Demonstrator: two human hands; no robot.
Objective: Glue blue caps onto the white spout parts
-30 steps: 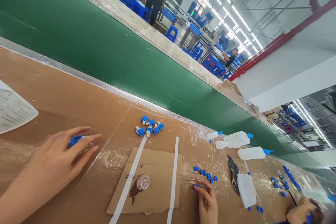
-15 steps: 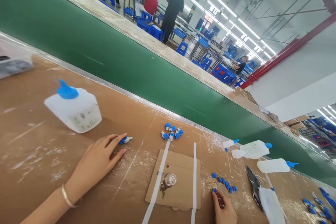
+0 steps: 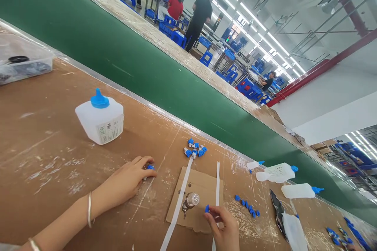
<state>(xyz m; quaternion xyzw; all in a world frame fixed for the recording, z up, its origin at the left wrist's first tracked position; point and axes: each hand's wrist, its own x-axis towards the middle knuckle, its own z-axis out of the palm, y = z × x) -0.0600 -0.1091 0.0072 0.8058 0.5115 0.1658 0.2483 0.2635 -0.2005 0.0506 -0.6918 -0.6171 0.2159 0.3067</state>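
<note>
My left hand [image 3: 129,178] is closed around a small blue and white part [image 3: 150,167], left of the cardboard square. Between thumb and fingertips, my right hand [image 3: 223,225] pinches a small blue piece [image 3: 207,208] over the right side of the cardboard [image 3: 203,182]. On that cardboard stands a small clear cup [image 3: 192,200] beside a dark wet spot. Several blue and white parts [image 3: 194,148] lie in a cluster behind the cardboard. To the right, loose blue pieces [image 3: 250,208] form a short row.
A white bottle with a blue cap [image 3: 101,125] stands at the left, near a clear bin [image 3: 26,64]. More bottles [image 3: 279,172] lie at the right, by a black packet [image 3: 277,210]. A green conveyor belt [image 3: 165,82] runs behind. People [image 3: 200,17] are in the background.
My right hand has moved left with the blue piece, onto the cardboard's right side. My left hand has moved right and its fingers have closed on the blue and white part. The view has shifted slightly.
</note>
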